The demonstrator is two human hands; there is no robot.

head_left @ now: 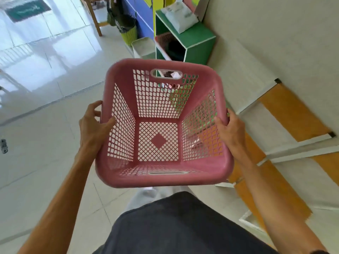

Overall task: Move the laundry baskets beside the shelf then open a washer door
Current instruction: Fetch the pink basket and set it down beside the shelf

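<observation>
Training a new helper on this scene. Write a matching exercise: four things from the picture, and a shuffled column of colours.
Things:
1. laundry basket gripped by the left hand and right hand
2. shelf
3. wicker bin
4. bag on the shelf

Colours:
A. white
B. pink
C. yellow-green
D. green

Pairs: 1-B, 2-D, 3-C, 4-A

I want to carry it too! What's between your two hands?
In the head view, only the pink laundry basket lies between them: the left hand grips one side rim, the right hand the other.
</observation>
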